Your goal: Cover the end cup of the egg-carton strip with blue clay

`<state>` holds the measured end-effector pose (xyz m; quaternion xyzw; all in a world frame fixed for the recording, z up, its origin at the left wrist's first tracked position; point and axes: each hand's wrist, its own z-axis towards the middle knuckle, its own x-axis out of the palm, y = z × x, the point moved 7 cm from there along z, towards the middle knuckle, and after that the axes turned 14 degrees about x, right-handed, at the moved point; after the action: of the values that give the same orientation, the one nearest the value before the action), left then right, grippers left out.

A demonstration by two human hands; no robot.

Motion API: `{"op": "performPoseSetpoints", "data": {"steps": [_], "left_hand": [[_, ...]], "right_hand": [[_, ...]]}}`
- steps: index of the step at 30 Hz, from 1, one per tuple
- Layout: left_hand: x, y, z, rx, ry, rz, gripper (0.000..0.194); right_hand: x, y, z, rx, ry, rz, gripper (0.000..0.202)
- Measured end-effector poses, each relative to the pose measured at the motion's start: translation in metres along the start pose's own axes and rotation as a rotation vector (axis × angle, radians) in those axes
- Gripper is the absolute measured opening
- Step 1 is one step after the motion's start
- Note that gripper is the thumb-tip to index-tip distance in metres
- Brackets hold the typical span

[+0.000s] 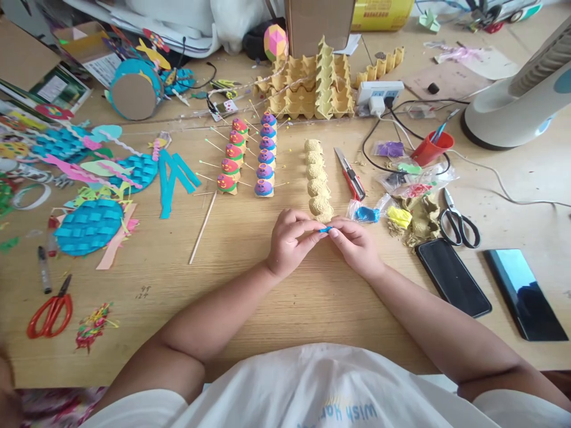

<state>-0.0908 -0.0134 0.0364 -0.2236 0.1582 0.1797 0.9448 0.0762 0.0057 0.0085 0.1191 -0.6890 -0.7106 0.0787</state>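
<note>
Between the fingertips of both hands is a small piece of blue clay [326, 230]. My left hand [291, 242] pinches its left side, and my right hand [357, 245] pinches the right side. Just beyond my fingers lies a beige, grainy-coated egg-carton strip [317, 181], its near end close to my left fingertips. Farther left stand two decorated egg-carton strips, one red and green [232, 156], the other purple and blue [266, 156], both with thin sticks poking out. A bag of blue clay [367, 214] rests to the right of my right hand.
A red utility knife [352, 175], yellow clay [399, 217], black scissors [458, 223] and two phones [454, 278] lie to the right. Leftward are a wooden stick [203, 229], woven blue paper pieces [89, 227] and red scissors [51, 312]. Egg cartons [303, 89] sit at the back.
</note>
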Motion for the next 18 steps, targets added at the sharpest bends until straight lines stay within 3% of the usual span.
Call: {"op": "performPoseSetpoints", "data": {"steps": [8, 14, 18], "left_hand": [[0.001, 0.0, -0.002, -0.012, 0.062, -0.031, 0.041], [0.0, -0.005, -0.001, -0.025, 0.082, -0.018, 0.013], [-0.002, -0.005, -0.001, -0.054, 0.069, -0.063, 0.01]], "right_hand": [[-0.005, 0.003, -0.004, -0.025, -0.064, -0.042, 0.036], [-0.002, 0.008, -0.005, -0.052, -0.011, -0.067, 0.036], [0.001, 0.012, -0.007, -0.071, 0.018, -0.094, 0.035]]}}
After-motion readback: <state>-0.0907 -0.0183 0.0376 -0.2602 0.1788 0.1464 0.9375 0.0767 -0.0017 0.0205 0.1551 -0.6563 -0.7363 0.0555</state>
